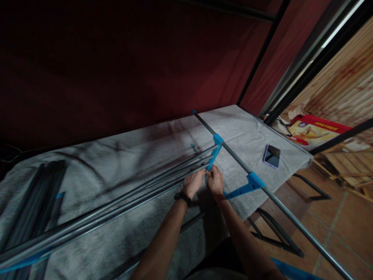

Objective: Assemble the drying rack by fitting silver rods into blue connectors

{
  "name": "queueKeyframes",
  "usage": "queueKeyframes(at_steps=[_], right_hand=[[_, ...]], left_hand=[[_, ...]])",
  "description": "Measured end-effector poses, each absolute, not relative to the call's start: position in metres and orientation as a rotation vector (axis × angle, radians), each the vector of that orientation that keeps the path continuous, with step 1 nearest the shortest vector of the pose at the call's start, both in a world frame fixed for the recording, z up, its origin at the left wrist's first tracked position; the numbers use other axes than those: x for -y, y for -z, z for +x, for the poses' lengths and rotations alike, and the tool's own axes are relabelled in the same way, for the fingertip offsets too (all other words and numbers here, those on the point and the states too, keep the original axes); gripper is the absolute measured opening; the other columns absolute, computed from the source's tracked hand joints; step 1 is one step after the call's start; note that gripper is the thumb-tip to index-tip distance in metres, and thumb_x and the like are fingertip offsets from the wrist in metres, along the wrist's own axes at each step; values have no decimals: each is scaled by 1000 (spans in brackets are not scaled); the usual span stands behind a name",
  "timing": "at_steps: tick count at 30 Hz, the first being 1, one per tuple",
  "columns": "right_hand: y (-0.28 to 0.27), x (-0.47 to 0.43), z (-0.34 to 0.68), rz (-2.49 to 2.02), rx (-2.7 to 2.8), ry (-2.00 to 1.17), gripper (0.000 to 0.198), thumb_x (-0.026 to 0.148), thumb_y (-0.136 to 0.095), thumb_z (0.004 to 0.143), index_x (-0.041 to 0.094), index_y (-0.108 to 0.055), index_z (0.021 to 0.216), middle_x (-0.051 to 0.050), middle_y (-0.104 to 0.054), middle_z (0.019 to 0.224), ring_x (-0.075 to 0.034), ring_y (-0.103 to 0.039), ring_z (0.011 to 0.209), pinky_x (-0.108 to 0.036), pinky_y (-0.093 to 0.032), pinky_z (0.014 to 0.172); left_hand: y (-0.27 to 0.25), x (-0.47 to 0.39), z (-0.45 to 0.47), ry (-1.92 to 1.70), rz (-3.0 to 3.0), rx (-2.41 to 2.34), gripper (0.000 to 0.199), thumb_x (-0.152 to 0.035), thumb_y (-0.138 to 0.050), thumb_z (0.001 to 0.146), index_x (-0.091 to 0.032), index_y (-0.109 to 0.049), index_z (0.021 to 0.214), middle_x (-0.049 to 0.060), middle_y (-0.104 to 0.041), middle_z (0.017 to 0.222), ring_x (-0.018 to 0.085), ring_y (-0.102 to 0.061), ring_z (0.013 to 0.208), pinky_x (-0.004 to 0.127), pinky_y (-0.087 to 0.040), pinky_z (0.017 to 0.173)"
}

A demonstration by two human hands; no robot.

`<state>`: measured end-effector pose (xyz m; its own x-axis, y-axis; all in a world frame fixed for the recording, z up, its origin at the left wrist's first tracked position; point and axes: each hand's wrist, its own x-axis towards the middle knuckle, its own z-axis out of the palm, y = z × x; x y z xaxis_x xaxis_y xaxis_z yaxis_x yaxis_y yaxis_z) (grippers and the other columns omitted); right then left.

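My left hand, with a black band on its wrist, is closed around the end of a grey metal tube. Right beside it, my right hand pinches the lower end of a blue plastic bracket. Several thin tubes run from this bracket toward the lower left. The bracket sits on a long grey pole lying slantwise across the table. A second blue bracket is on the same pole, nearer to me. My fingers hide the exact joint between tube and bracket.
A grey cloth covers the table. Dark tubes lie in a bundle at its left. A phone rests near the right edge. Dark metal frame legs stand on the tiled floor, and a red and yellow box is beyond the table.
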<state>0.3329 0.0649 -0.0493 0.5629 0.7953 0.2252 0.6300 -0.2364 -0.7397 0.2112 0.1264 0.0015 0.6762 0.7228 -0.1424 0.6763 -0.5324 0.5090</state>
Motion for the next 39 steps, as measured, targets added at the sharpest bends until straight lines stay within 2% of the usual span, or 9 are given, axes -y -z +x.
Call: queueKeyframes(at_steps=[5,15,23,36,39], right_hand=[[51,-66,333,-1920,1140,-238,26,19,-50,90,20,-68,108,-9,-70,99,-24,-63,93,-36,-50,88],[47,-64,328,-2012,1142,-213,32,15,-48,91,19,-69,115,-9,-68,97,-23,-63,86,-34,-50,83],[45,-62,327,-2059,1150,-216,32,13,-50,91,18,-69,116,-9,-68,98,-24,-63,89,-34,-50,85],[46,-62,324,-2078,1182,-217,32,12,-49,91,17,-67,116,-10,-68,99,-25,-64,91,-36,-49,86],[48,-61,323,-2088,1199,-186,34,11,-46,91,16,-66,118,-11,-68,101,-26,-63,94,-37,-49,88]], left_hand=[[2,-128,214,-172,2325,-1091,41,-35,-41,107,-27,-61,141,10,-65,145,26,-60,134,39,-46,113],[8,-128,215,-205,2302,-1098,41,-37,-45,106,-28,-62,142,9,-65,144,25,-57,137,40,-39,120],[11,-129,215,-167,2285,-1110,41,-35,-47,105,-25,-61,142,11,-66,143,27,-60,134,40,-44,115],[12,-129,214,-179,2288,-1125,40,-38,-49,104,-29,-61,141,8,-67,141,24,-57,136,40,-36,121],[10,-130,215,-160,2283,-1129,41,-39,-49,104,-28,-61,141,9,-68,139,25,-58,134,40,-39,119]])
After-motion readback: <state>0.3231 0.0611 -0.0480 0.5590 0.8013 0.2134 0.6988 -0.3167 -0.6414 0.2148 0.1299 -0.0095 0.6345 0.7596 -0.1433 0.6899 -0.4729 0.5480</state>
